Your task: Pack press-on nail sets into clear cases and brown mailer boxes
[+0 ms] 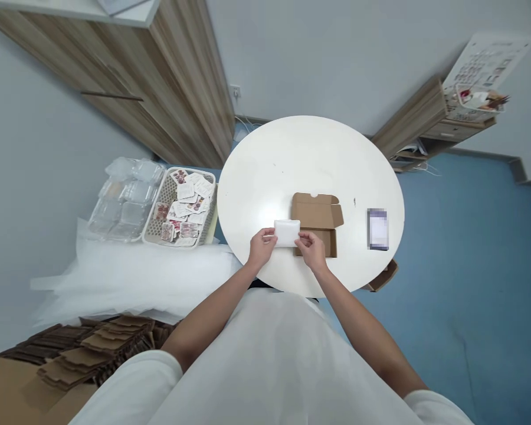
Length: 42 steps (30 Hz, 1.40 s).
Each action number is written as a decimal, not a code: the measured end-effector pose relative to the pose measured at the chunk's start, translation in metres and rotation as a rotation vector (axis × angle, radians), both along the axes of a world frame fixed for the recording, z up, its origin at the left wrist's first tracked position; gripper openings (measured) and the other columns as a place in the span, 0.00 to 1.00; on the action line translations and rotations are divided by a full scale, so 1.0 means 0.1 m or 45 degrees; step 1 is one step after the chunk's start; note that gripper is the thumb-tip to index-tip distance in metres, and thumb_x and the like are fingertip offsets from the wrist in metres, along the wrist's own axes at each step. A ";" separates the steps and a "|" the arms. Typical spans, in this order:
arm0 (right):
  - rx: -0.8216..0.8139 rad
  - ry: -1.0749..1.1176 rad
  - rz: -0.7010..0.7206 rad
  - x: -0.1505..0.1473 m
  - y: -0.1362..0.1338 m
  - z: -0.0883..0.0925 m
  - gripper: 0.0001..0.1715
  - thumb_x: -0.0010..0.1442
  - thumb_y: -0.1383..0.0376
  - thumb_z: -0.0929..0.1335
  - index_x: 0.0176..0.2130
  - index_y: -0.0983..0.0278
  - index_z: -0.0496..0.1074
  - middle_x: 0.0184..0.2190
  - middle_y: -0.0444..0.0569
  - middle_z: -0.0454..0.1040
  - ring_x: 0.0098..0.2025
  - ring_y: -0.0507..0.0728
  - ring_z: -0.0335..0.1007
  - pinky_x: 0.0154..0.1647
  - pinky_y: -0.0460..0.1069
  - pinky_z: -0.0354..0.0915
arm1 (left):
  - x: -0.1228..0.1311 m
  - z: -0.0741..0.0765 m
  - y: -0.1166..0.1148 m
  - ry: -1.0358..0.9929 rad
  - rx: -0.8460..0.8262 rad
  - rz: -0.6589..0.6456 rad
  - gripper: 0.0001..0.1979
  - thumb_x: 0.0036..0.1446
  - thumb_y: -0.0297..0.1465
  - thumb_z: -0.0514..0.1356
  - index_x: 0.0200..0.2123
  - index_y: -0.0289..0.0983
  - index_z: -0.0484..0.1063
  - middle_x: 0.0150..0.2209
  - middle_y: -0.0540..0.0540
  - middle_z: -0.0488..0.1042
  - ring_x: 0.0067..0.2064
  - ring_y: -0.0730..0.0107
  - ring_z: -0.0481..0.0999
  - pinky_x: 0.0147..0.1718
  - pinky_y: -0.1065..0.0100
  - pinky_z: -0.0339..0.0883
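- The left hand (261, 248) and right hand (310, 247) pinch opposite ends of a small white soft packet (287, 232) — it hangs just over the round white worktop (292, 159), beside the open brown cardboard box (317, 219).
- A loose pinch could let it sag or slip — probably missing the box.

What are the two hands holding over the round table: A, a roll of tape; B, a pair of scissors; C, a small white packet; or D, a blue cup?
C: the left hand and the right hand pinch the two ends of a small white packet just in front of the open cardboard box on the white table.
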State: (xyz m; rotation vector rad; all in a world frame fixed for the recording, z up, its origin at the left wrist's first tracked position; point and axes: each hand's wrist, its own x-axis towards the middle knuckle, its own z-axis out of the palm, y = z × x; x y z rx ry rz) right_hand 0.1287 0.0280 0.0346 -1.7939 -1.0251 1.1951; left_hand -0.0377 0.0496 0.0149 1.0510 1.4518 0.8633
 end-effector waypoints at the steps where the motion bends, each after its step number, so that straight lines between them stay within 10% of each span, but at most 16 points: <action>1: 0.011 -0.034 -0.003 0.16 -0.07 0.01 0.15 0.46 0.59 0.68 0.36 0.62 0.69 0.34 0.48 0.74 0.33 0.55 0.72 0.38 0.52 0.67 | 0.16 0.03 -0.04 0.014 0.012 -0.031 0.14 0.48 0.30 0.59 0.40 0.36 0.70 0.42 0.43 0.72 0.36 0.69 0.75 0.35 0.67 0.69; 10: -0.025 -0.254 0.213 1.06 -0.17 -0.25 0.09 0.47 0.64 0.65 0.33 0.61 0.65 0.33 0.45 0.70 0.29 0.52 0.69 0.35 0.50 0.65 | 1.06 0.04 -0.16 0.180 -0.017 -0.278 0.18 0.47 0.26 0.57 0.45 0.38 0.69 0.43 0.44 0.74 0.39 0.65 0.75 0.41 0.65 0.67; 19: -0.092 -0.650 0.669 1.01 -0.06 -0.39 0.13 0.49 0.71 0.64 0.37 0.63 0.69 0.37 0.51 0.70 0.38 0.57 0.67 0.39 0.51 0.61 | 1.08 -0.02 -0.22 0.488 -0.039 -0.439 0.11 0.45 0.27 0.58 0.35 0.38 0.69 0.33 0.45 0.73 0.40 0.57 0.72 0.42 0.60 0.63; 28: -0.060 -0.636 0.700 0.82 -0.16 -0.37 0.17 0.50 0.68 0.65 0.42 0.66 0.69 0.41 0.55 0.68 0.42 0.59 0.66 0.43 0.52 0.61 | 0.93 -0.02 -0.19 0.547 0.053 -0.527 0.13 0.46 0.26 0.55 0.38 0.36 0.68 0.38 0.41 0.72 0.42 0.55 0.71 0.42 0.58 0.63; 36: 0.195 -0.254 0.252 0.92 -0.28 -0.27 0.12 0.52 0.64 0.62 0.37 0.62 0.70 0.40 0.51 0.70 0.40 0.56 0.67 0.43 0.53 0.64 | 0.29 -0.02 -0.08 0.258 -0.015 -0.075 0.15 0.49 0.31 0.57 0.43 0.35 0.68 0.47 0.39 0.70 0.46 0.62 0.71 0.44 0.62 0.64; 42: -0.138 0.143 -0.224 1.31 -0.12 -0.29 0.22 0.49 0.52 0.65 0.41 0.61 0.68 0.44 0.52 0.70 0.44 0.58 0.67 0.42 0.53 0.65 | 0.23 -0.02 0.35 0.053 -0.286 -0.087 0.24 0.52 0.48 0.52 0.45 0.36 0.67 0.50 0.37 0.68 0.47 0.60 0.71 0.40 0.63 0.65</action>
